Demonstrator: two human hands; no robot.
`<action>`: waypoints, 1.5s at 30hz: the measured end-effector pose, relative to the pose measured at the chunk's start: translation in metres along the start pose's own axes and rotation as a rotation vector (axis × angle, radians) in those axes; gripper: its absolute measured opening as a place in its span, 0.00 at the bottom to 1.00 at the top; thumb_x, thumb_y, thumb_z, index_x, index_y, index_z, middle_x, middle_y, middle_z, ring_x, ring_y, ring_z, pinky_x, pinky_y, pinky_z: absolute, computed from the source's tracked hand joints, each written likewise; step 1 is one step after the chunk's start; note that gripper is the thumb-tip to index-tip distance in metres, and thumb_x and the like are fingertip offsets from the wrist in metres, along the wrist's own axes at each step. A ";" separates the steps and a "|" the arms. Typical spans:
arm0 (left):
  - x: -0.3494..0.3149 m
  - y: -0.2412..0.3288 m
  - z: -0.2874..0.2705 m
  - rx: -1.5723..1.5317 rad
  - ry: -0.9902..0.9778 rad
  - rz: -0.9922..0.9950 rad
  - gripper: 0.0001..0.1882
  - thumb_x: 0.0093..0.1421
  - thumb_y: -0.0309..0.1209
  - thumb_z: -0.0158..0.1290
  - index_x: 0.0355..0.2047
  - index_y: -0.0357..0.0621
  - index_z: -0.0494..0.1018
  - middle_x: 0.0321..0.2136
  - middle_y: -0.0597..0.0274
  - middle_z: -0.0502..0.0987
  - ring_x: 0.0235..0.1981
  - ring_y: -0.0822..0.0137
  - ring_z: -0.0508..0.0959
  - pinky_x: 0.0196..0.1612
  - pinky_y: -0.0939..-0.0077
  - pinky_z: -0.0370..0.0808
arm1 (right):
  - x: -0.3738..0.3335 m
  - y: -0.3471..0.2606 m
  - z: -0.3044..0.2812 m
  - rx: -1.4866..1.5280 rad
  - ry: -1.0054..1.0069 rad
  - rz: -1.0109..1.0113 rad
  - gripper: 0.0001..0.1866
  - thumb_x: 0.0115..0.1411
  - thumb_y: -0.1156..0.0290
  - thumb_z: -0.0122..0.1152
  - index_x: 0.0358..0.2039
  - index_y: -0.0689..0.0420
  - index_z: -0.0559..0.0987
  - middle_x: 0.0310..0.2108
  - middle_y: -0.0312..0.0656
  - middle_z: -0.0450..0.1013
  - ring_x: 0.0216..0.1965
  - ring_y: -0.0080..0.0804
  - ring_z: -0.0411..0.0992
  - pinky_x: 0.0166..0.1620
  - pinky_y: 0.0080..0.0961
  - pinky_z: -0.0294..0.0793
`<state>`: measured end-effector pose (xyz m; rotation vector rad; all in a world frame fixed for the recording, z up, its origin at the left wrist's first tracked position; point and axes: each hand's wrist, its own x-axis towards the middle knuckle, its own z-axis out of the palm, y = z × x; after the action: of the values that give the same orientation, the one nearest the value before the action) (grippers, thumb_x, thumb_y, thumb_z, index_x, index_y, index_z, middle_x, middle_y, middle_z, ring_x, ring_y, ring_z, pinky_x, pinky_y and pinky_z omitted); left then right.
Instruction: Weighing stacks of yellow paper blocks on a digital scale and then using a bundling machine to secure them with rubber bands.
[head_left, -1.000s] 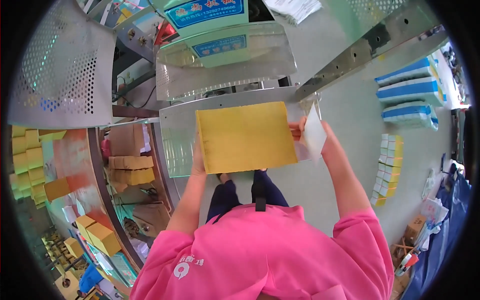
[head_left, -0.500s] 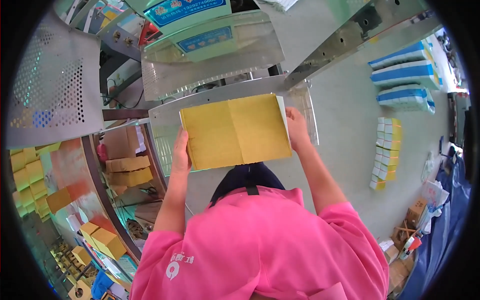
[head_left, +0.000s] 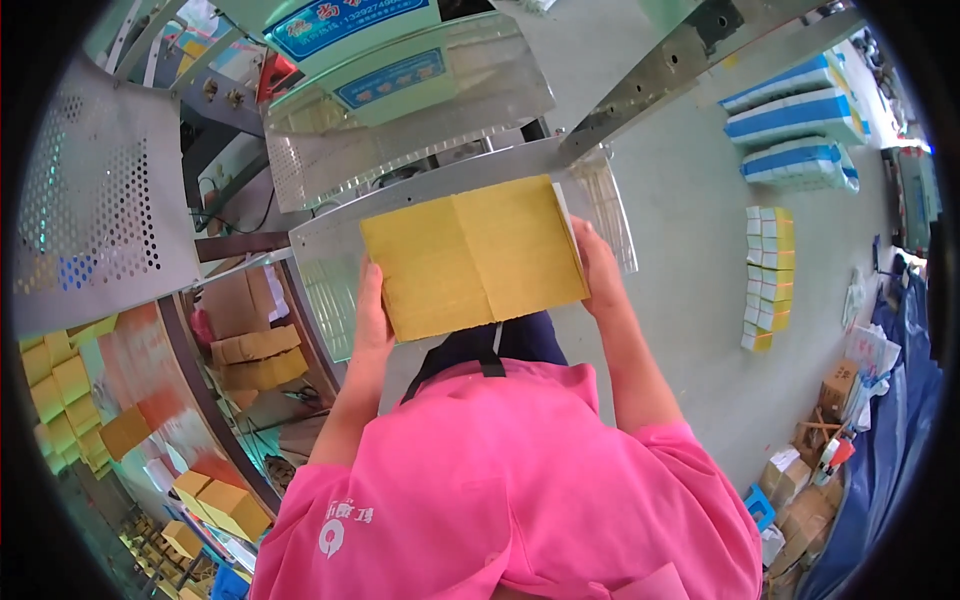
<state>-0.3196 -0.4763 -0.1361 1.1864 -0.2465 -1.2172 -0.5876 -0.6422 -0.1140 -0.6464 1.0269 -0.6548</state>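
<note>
While both hands hold it level in front of the body, the yellow-brown sheet (head_left: pixel 475 260) hides most of what lies under it; a crease runs down its middle, and a white layer (head_left: pixel 563 205) shows only as a strip along its right edge. The left hand (head_left: pixel 374 312) grips the left edge, thumb along the side; the right hand (head_left: pixel 597 268) holds the right edge, most of its fingers out of sight. How thick the sheet is cannot be told.

Beyond it, a metal ledge (head_left: pixel 425 196) is partly covered by the sheet, and a clear guard (head_left: pixel 505 70) stands across the machine, which the upper edge cuts off. Under the reddish table (head_left: pixel 150 360) on the left, a shelf holds folded brown pieces (head_left: pixel 258 358), the deeper part dark. At lower right, what the cardboard boxes (head_left: pixel 838 388) contain cannot be made out.

A slanting metal beam (head_left: pixel 650 95) crosses between the ledge and the floor beyond, where blue-and-white bales (head_left: pixel 795 120) lie near a row of yellow-and-white bundles (head_left: pixel 768 280). A perforated panel (head_left: pixel 85 190) blocks the view at upper left, and a blue tarp (head_left: pixel 890 440) borders the boxes.
</note>
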 end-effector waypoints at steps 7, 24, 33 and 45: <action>0.000 -0.005 -0.008 -0.010 0.024 -0.049 0.29 0.69 0.50 0.39 0.62 0.42 0.60 0.56 0.58 0.68 0.56 0.64 0.70 0.56 0.67 0.69 | -0.014 -0.015 0.016 0.012 -0.120 -0.088 0.24 0.69 0.64 0.45 0.61 0.63 0.67 0.57 0.42 0.68 0.57 0.28 0.66 0.57 0.24 0.66; -0.007 -0.001 0.003 -0.033 0.123 -0.080 0.30 0.68 0.51 0.41 0.61 0.42 0.61 0.56 0.58 0.69 0.55 0.64 0.71 0.56 0.67 0.69 | 0.006 -0.032 0.019 -0.589 0.082 -0.303 0.13 0.64 0.68 0.56 0.43 0.62 0.80 0.33 0.38 0.79 0.35 0.18 0.73 0.40 0.18 0.72; -0.006 -0.002 -0.002 -0.019 0.097 -0.078 0.30 0.68 0.51 0.42 0.61 0.44 0.61 0.55 0.60 0.69 0.56 0.65 0.70 0.57 0.68 0.68 | 0.007 -0.031 0.020 -0.748 0.236 -0.422 0.06 0.60 0.72 0.59 0.34 0.61 0.80 0.25 0.39 0.76 0.23 0.21 0.72 0.30 0.24 0.73; -0.003 -0.002 -0.004 0.035 0.092 -0.052 0.34 0.67 0.56 0.41 0.60 0.41 0.63 0.55 0.56 0.71 0.55 0.62 0.72 0.57 0.67 0.69 | 0.010 -0.029 0.027 -0.872 0.246 -0.773 0.02 0.57 0.77 0.59 0.30 0.61 0.78 0.30 0.46 0.77 0.26 0.39 0.76 0.31 0.28 0.75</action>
<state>-0.3196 -0.4715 -0.1379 1.2827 -0.1698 -1.2042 -0.5648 -0.6633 -0.0874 -1.8159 1.2866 -0.9604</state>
